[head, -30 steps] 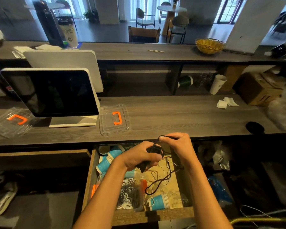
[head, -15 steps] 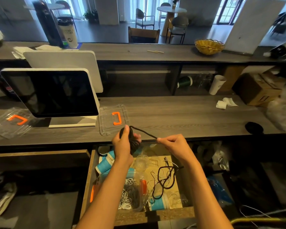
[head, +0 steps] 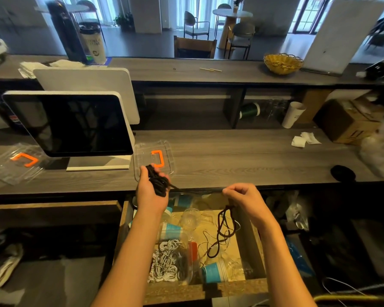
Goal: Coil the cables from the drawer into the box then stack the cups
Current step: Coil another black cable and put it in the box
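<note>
My left hand [head: 150,191] holds a coiled bundle of black cable [head: 157,181] above the open drawer [head: 249,238]. A taut length of that cable runs right to my right hand [head: 242,196], which pinches it. The loose tail hangs from my right hand down into the drawer. A clear box [head: 171,260] with an orange latch in the drawer holds coiled white and black cables. Blue-and-white paper cups [head: 213,272] and clear plastic cups [head: 190,218] lie scattered in the drawer.
A clear lid with an orange handle [head: 156,158] lies on the counter just beyond my left hand; another lid [head: 20,160] lies far left. A monitor [head: 69,125] stands at left. A cardboard box [head: 350,122], a white cup [head: 293,114] and tissues [head: 305,138] sit at right.
My hands have drawn apart: the left rose onto the counter edge with the coil, the right moved right, stretching the cable between them. The hanging tail has shortened.
</note>
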`<move>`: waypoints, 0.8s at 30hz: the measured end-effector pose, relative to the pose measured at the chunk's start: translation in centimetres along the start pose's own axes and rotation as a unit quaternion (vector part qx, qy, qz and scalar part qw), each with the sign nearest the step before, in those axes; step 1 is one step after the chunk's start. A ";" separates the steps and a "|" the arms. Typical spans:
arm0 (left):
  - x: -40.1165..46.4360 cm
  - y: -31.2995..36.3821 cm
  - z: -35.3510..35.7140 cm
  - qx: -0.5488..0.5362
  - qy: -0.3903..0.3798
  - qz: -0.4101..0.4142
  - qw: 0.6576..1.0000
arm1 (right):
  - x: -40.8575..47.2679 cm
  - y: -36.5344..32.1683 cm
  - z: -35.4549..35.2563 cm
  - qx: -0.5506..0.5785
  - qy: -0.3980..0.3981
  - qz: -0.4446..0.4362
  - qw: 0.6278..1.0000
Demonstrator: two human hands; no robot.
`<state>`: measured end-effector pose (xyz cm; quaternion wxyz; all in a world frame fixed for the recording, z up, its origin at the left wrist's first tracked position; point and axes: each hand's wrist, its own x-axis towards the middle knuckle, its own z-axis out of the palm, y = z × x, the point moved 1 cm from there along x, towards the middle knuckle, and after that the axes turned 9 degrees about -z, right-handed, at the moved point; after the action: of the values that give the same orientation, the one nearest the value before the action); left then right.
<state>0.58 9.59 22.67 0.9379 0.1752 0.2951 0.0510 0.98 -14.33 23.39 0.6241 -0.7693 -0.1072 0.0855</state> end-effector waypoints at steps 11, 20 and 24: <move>-1.5 -2.8 0.9 0.731 -0.050 0.033 0.680 | 1.2 -3.0 1.7 -0.036 -0.012 -0.142 0.989; -3.5 -4.4 0.9 0.567 -0.233 -0.242 0.752 | 1.7 -1.7 2.1 -0.012 0.135 -0.074 0.988; -3.5 -4.5 0.7 0.538 -0.333 -0.255 0.731 | 1.8 -0.9 2.7 -0.031 0.144 -0.059 0.987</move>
<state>-1.92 4.47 23.45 0.7023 0.5747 -0.0245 -0.4193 1.92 -11.14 23.77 0.6127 -0.7849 -0.0638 -0.0661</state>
